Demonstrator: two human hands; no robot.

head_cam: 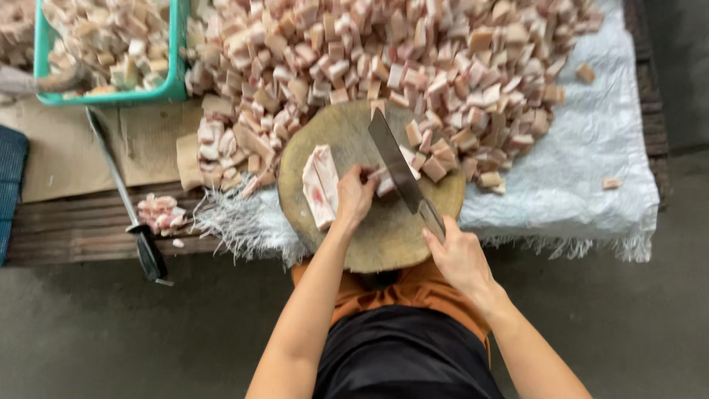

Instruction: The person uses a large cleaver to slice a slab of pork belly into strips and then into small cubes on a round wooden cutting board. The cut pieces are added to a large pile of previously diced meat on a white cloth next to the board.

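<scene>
Mid-dicing on the round chopping block point(384, 240): right hand point(459, 257) clenches the cleaver point(395, 166), left hand point(354, 196) pins a meat strip point(385, 179); I'd judge the next cut needs fingertips clear

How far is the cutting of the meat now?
Mostly done, it seems. A big pile of cubes lies on the white sheet, and the green basket holds more. In hand: the right hand holds the cleaver over a strip on the round board, and the left hand steadies that strip. Left to cut: this strip and the slab beside the left hand.
</scene>
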